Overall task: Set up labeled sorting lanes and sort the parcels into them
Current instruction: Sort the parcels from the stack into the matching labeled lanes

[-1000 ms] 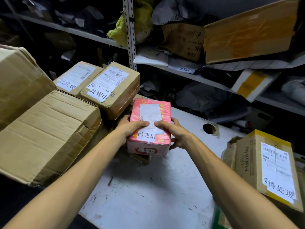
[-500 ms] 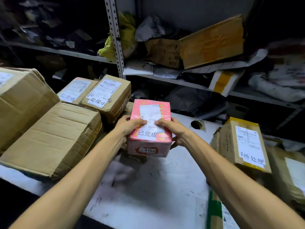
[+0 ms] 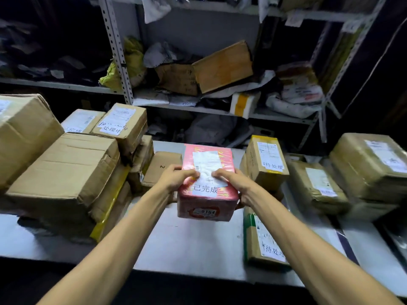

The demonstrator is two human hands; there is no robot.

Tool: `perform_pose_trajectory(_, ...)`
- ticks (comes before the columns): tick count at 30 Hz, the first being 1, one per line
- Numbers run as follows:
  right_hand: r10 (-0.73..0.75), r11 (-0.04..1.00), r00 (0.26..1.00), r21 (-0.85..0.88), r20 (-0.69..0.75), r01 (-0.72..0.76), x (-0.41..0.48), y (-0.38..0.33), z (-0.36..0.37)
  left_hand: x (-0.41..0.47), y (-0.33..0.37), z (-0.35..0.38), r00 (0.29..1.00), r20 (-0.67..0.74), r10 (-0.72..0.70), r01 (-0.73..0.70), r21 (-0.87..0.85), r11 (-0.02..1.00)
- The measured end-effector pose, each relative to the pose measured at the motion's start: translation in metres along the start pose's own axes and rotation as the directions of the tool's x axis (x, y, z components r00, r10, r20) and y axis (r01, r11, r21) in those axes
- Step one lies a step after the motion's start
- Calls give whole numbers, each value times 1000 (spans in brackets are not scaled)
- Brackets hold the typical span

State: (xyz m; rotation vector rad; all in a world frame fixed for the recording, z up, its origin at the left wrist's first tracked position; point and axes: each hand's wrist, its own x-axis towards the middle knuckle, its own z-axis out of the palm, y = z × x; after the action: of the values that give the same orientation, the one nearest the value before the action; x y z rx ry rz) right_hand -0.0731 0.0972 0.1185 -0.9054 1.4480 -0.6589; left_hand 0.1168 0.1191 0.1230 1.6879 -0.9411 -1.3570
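Note:
A pink parcel (image 3: pixel 209 194) with a white shipping label, a handwritten label 已完成 and a sticker 0154 is held above the white table (image 3: pixel 187 245). My left hand (image 3: pixel 176 176) grips its left side with the thumb on top. On the other side, my right hand (image 3: pixel 235 180) holds the parcel the same way. To the left stand brown boxes, one labelled 处理中 (image 3: pixel 123 124), one beside it labelled 已完成 (image 3: pixel 81 121). On the right, a yellow-taped box (image 3: pixel 266 159) and a green-edged box (image 3: pixel 262 243) carry 待处理 labels.
Large crumpled cartons (image 3: pixel 66 168) fill the table's left side. Wrapped brown parcels (image 3: pixel 370 166) are stacked at the right. Metal shelving (image 3: pixel 116 51) behind the table holds bags and boxes. A small box marked 2 (image 3: pixel 163 166) lies just left of the pink parcel.
The pink parcel, still in both hands, has moved rightwards away from the left stack and now hangs over the table's middle. The view has pulled back, showing more parcels on the right.

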Motion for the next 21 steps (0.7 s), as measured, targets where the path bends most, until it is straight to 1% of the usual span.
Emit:
perform_pose_trajectory(2,-25,1000,1000,17,-4,25,-14,6,-13,-12,-4,10,1000,16,1,1,-101,995)
perform_pose_trajectory(3,-47,998,999,30,-10,47,-21,9,-19,-21,-3,16,1000,-1,27,-27,-127,992)
perform_pose_trajectory(5,-93,991,995,95,-40,96,-32,13,-30,-35,-1,27,993,-43,114,-118,-102,988)
perform_pose_trajectory(7,-121,972,991,198,-61,131,-44,16,-44,-50,5,39,981,-16,194,-194,-63,979)
perform_pose_trajectory(9,-149,954,986,251,-72,162,-50,20,-57,-60,15,48,970,30,239,-239,-31,971)
perform_pose_trajectory(11,-163,946,982,266,-99,184,-56,23,-72,-64,23,62,968,78,237,-236,-24,972)
perform_pose_trajectory(14,-154,940,980,286,-125,185,-67,29,-96,-70,32,87,966,103,238,-238,-4,971)
perform_pose_trajectory(18,-146,953,980,247,-135,176,-83,39,-142,-80,38,127,965,160,206,-218,66,974)
perform_pose_trajectory(21,-141,952,982,255,-129,170,-90,48,-179,-91,39,161,964,187,189,-204,60,977)
